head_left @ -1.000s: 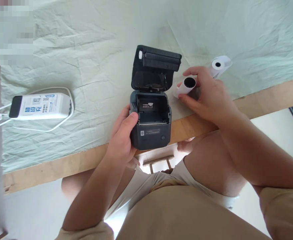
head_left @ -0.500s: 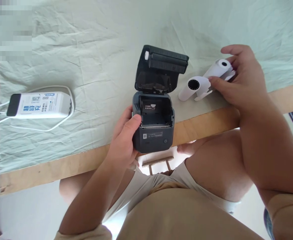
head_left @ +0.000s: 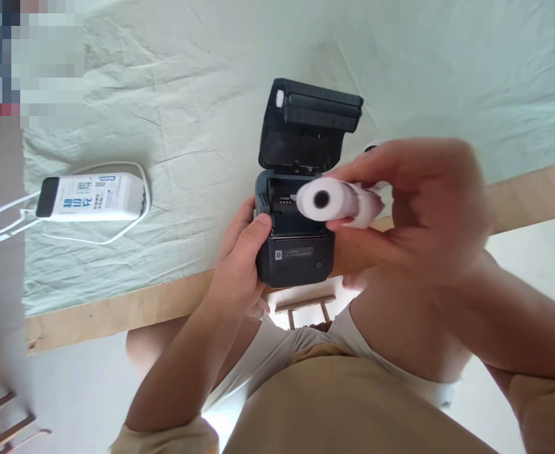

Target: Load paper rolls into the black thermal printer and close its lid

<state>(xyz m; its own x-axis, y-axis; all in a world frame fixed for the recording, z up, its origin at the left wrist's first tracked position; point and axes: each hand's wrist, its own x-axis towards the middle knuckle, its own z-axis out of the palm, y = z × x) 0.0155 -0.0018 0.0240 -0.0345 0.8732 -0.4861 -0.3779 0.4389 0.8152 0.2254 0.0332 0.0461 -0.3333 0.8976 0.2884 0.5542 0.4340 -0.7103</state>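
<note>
A dark label printer (head_left: pixel 296 260) is tilted toward me at the table's front edge, its lid (head_left: pixel 311 120) swung up and its paper bay exposed. My left hand (head_left: pixel 242 252) grips the printer's left side, thumb on the rim of the bay. Between the thumb and fingers of my right hand (head_left: pixel 429 202), blurred by motion, is a white paper roll (head_left: pixel 341 200) with a dark hollow core facing left. The roll's near end overlaps the right part of the bay; I cannot tell whether it touches. Behind my right hand, mostly hidden, shows the top of a second white roll (head_left: pixel 373 146).
On the left of the pale green tablecloth (head_left: pixel 202 126) lies a white power bank or charger (head_left: pixel 93 197) with white cables around it. A bare wooden edge (head_left: pixel 116 309) runs along the table's front. Below it are my legs and a wooden stool (head_left: pixel 306 304).
My right hand has picked up one of the two white paper rolls and carried it left to the printer's bay. My left hand still holds the printer.
</note>
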